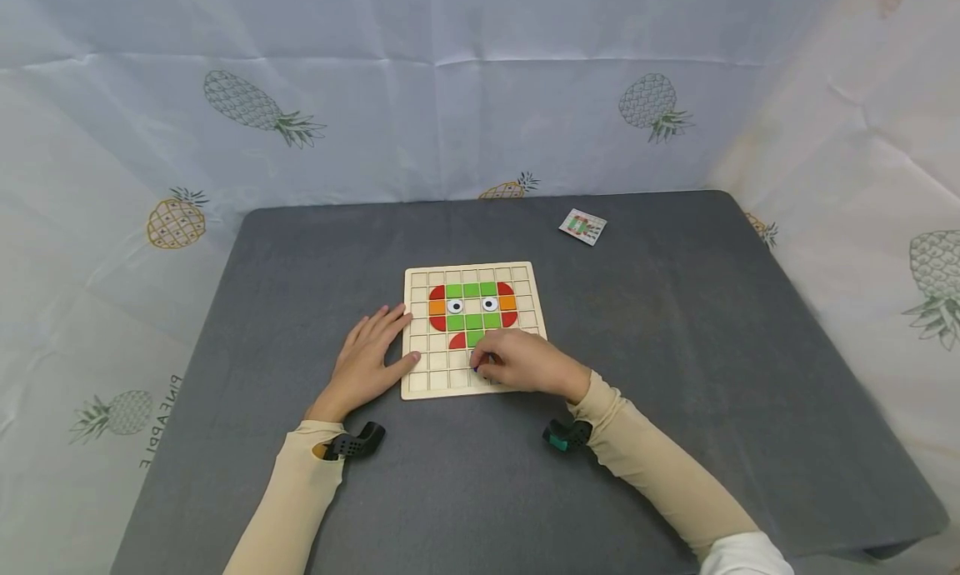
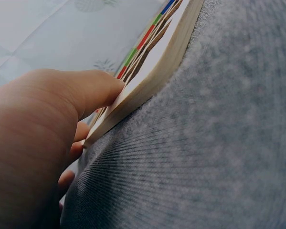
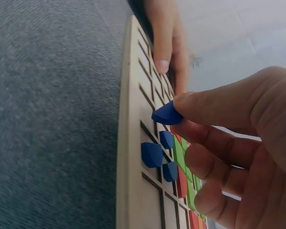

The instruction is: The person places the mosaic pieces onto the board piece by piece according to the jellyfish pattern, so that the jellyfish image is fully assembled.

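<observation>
A square wooden grid board [image 1: 415, 380] lies on the table, bearing red quarter-round pieces [image 1: 437, 292], green square pieces [image 1: 471, 290], orange squares [image 1: 507, 302] and two eye pieces [image 1: 490, 304]. Over its lower part, my right hand [image 1: 525, 360] pinches a small blue piece [image 3: 166, 114] between thumb and forefinger. Below that piece, in the right wrist view, more blue pieces [image 3: 152, 155] sit in the grid; the hand hides them from the head view. My left hand [image 1: 367, 360] rests with fingers extended at the board's left edge, its thumb [image 2: 102, 88] touching the rim.
A small printed card [image 1: 582, 227] with a similar colored pattern lies near the table's back edge, right of the board. Dark grey cloth covers the table [image 1: 675, 325]. Behind it hangs a pale curtain [image 1: 420, 125] with pineapple prints.
</observation>
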{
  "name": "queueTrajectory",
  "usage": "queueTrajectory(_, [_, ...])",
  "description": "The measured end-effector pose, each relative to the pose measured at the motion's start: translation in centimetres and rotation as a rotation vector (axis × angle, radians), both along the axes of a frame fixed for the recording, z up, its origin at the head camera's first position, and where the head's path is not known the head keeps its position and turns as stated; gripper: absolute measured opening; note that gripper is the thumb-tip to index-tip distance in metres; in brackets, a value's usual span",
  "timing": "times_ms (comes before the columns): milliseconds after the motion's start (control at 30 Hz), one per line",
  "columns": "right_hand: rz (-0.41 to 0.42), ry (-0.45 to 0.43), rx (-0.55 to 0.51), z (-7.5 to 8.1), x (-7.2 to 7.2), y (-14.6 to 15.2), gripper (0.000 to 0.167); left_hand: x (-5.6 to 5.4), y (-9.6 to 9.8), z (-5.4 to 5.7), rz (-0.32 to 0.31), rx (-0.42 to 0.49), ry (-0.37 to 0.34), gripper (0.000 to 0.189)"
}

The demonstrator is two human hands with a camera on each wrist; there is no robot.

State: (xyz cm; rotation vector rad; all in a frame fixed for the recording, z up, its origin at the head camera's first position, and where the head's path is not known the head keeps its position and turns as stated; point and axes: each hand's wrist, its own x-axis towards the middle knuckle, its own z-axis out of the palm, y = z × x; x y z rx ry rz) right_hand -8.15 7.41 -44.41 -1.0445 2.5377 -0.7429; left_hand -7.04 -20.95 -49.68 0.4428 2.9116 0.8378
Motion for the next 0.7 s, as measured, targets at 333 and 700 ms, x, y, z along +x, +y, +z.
queueTrajectory(333, [-0.074, 0.075, 0.126, -0.1, 0.8, -0.9, 0.006, -0.1, -0.1, -0.1, -0.001, 0.002, 0.003, 0.070])
queueTrajectory(700, [-0.126, 0.150, 0.145, -0.2, 1.1, -1.3, 0.007, 0.0, -0.1, 0.0, 0.000, 0.006, 0.009, 0.070])
